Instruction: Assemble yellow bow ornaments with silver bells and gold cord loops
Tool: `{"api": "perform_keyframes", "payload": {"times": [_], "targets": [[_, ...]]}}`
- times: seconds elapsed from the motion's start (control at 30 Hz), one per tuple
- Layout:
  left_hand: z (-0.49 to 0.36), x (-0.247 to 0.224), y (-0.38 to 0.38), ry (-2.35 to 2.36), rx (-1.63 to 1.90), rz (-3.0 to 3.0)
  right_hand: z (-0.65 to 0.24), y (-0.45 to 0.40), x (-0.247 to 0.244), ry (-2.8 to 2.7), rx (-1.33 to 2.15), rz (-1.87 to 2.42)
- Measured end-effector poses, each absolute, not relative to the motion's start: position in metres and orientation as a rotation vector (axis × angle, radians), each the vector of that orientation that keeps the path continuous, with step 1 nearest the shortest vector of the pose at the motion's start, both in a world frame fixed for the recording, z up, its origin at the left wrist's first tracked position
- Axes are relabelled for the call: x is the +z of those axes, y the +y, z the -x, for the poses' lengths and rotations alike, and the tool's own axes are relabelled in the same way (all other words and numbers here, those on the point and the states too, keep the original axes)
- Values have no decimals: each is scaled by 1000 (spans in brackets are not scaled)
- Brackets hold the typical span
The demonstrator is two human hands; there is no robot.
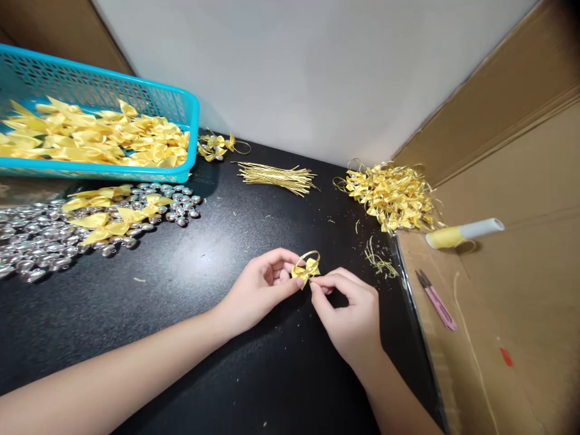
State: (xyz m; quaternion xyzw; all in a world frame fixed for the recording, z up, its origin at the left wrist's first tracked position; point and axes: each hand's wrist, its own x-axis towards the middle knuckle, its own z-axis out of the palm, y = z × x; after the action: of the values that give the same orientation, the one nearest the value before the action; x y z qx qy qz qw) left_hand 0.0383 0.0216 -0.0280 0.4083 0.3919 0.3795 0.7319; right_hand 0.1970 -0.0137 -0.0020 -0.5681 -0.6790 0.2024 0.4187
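Between my two hands is a yellow ribbon bow (306, 271) with a loop of gold tie standing up from it. My left hand (267, 279) pinches the bow between thumb and fingers from its left side. The fingertips of my right hand (347, 302) are pressed together at the bow's lower right edge, and what lies between them is too small to make out. Both hands hover just above the black tabletop (217, 362).
A blue basket (193, 139) of yellow bows stands back left. Silver beads (54, 235) with several bows lie before it. Gold ties (276, 177) lie mid-back, finished looped bows (392, 196) right of them. Pink snips (437, 302) and a ribbon-wrapped tube (483, 228) rest on cardboard.
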Motion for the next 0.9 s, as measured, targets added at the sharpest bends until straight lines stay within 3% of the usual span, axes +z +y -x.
{"api": "perform_keyframes", "payload": {"times": [0.9], "targets": [[-38,-27,22,942,818,-992,-196,-13,-2,-1654,560,1422]]}}
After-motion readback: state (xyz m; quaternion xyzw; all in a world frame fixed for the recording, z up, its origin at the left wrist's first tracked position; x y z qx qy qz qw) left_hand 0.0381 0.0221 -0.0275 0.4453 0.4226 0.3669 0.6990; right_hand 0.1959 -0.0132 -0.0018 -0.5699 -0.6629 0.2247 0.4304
